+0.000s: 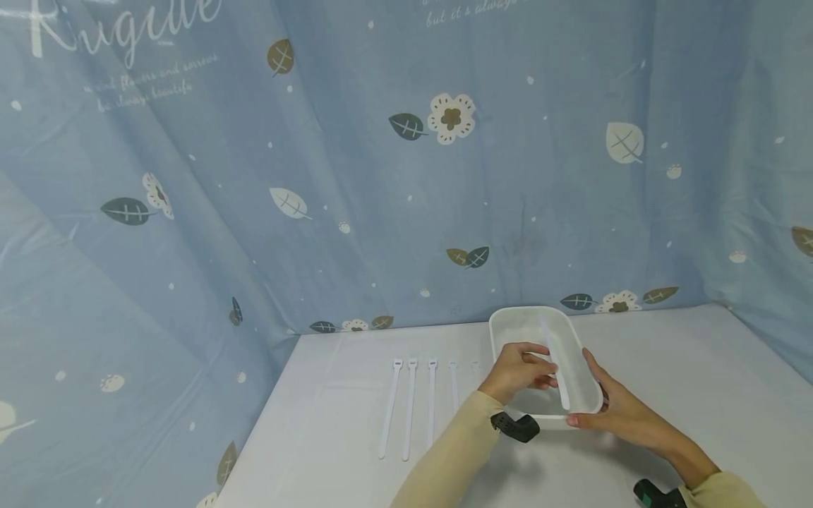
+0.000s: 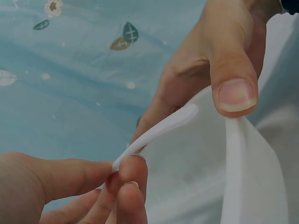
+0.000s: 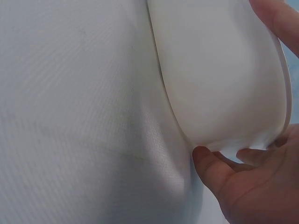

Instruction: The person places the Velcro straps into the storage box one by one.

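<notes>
My left hand (image 1: 519,368) pinches a flat white cable tie (image 1: 556,367) between thumb and fingers, over the inside of a white plastic box (image 1: 517,322). Fine teeth show along the tie's edge in the left wrist view, where its free end (image 2: 180,116) lies beside the box wall (image 2: 254,182). My right hand (image 1: 625,416) grips the box at its right end, with the thumb on the near rim. From the right wrist, the fingers (image 3: 212,168) reach around the outside of the box (image 3: 219,74), which looks tilted.
Several more white cable ties (image 1: 409,409) lie side by side on the white tabletop (image 1: 330,423), left of the box; my left forearm partly covers the row. A blue patterned curtain (image 1: 356,268) hangs behind the table and along its sides.
</notes>
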Motion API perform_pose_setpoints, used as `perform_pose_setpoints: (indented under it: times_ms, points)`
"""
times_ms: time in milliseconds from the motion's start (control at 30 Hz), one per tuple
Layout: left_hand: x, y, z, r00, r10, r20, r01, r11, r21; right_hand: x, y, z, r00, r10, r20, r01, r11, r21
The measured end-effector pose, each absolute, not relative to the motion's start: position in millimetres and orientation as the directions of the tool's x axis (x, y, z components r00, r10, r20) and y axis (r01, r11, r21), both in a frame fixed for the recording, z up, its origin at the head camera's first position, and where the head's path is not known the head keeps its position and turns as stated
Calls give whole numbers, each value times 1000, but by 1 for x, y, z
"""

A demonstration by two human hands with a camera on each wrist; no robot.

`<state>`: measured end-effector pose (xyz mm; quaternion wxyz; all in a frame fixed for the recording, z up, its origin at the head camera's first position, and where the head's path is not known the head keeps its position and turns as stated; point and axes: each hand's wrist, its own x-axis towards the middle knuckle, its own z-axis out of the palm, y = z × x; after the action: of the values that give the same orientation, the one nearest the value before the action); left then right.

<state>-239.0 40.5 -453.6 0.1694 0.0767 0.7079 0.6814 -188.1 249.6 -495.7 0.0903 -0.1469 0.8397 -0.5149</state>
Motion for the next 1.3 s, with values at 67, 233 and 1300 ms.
perform_pose_setpoints:
  times_ms: [67,233,1300]
  points:
    - [-240,42,-454,-933,330,-141,-126,68,990,-188,250,-496,-939,-343,-3,-153,427,-891]
    - [-241,47,-457,-940,303,-160,-142,81,987,-187,250,-496,-940,-341,-17,-142,436,-889]
    - [-245,65,-470,-950,237,-203,-150,222,963,-186,248,-493,-940,-341,0,-156,430,-889]
